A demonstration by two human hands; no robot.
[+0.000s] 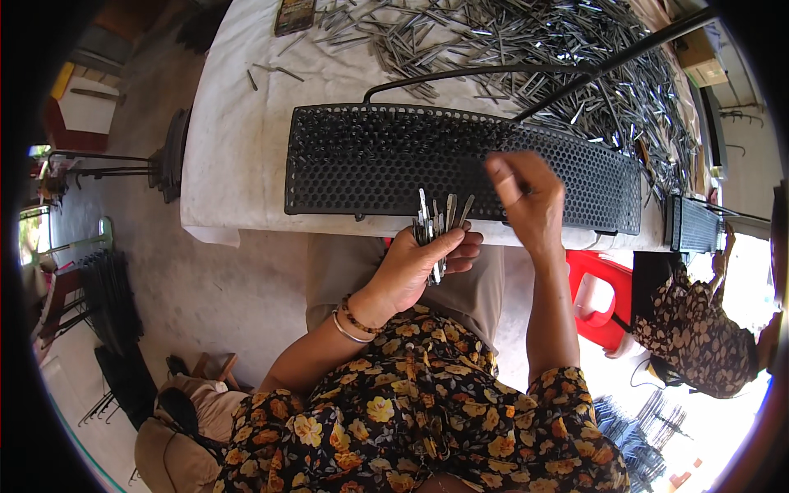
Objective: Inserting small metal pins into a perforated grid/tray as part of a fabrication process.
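We judge that the work is only partly done. The perforated black rack (329, 191) lies on the white cloth (238, 156) of the table, along the edge nearest to the person, and dark small pieces (349, 135) crowd its far rows, mostly at the left and the middle. Its near rows and much of its right end look unfilled, so we think that a good part is left. Behind the rack, a big heap of metal strips (485, 41) is spread loosely. The left hand (415, 259) is closed around a bunch of thin strips (425, 232), whose ends stick out above the fingers. The right hand (530, 197) is above the rack with curled fingers; we cannot tell whether it pinches a strip or touches the rack.
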